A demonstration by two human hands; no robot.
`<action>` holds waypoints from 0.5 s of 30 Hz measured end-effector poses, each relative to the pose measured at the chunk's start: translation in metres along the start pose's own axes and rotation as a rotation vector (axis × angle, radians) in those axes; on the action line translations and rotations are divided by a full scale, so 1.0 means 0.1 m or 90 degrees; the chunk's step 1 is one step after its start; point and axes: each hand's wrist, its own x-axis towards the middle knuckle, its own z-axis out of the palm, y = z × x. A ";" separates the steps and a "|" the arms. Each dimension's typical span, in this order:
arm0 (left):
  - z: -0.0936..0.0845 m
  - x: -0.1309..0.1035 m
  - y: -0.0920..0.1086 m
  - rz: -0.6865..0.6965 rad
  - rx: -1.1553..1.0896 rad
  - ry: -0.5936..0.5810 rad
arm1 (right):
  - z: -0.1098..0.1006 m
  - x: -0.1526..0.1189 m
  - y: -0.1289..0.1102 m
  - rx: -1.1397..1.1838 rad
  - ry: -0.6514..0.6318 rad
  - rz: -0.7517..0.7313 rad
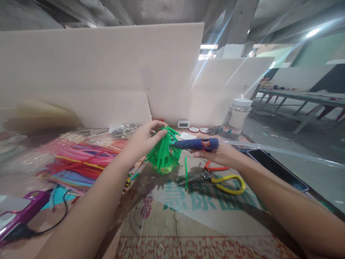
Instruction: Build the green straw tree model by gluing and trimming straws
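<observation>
A cone of green pipe cleaners (pixel 163 154) stands over the mat in front of me, with a pale rim at its base. My left hand (pixel 148 136) pinches the cone near its tip from the left. In my right hand (pixel 214 154) is a dark blue hot glue gun (pixel 192 144), its nozzle pointing left against or very near the cone's side. Most of my right fingers are hidden behind the gun. Below it lie a loose green pipe cleaner (pixel 185 172), scissors with yellow handles (pixel 231 184) and a red-handled tool (pixel 217 168).
Bundles of coloured pipe cleaners (pixel 83 154) lie on the left, near a purple power strip (pixel 25 217) with a black cord. At right are a phone (pixel 277 169) and a clear bottle (pixel 237 117). A small digital display (pixel 183 124) stands before the pale boards (pixel 107 72).
</observation>
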 end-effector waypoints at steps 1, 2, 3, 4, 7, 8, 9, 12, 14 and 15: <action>0.00 0.00 0.00 -0.003 -0.002 0.001 | 0.00 0.00 0.00 0.005 0.005 0.001; 0.00 0.00 0.01 -0.006 -0.002 0.001 | 0.01 0.00 0.00 0.011 0.014 0.004; -0.01 0.00 0.01 -0.008 -0.001 0.002 | 0.01 0.01 -0.01 0.017 0.020 0.007; -0.01 0.00 0.02 -0.011 0.002 0.002 | 0.01 0.01 -0.02 0.021 0.025 0.012; -0.01 0.00 0.02 -0.010 0.007 0.000 | 0.01 0.02 -0.06 0.019 0.026 0.003; -0.01 0.00 0.02 -0.009 0.006 0.000 | 0.01 0.02 -0.07 0.018 0.021 -0.007; -0.01 0.00 0.02 -0.007 0.004 -0.001 | 0.01 0.02 -0.09 0.020 0.013 -0.014; 0.00 0.00 0.01 -0.005 0.000 0.000 | 0.00 0.02 -0.10 0.050 -0.009 -0.024; 0.01 0.00 0.01 -0.005 0.003 0.001 | 0.01 0.02 -0.10 0.059 -0.014 -0.020; 0.01 0.00 0.00 -0.004 0.004 0.001 | 0.01 0.02 -0.09 0.056 -0.014 -0.019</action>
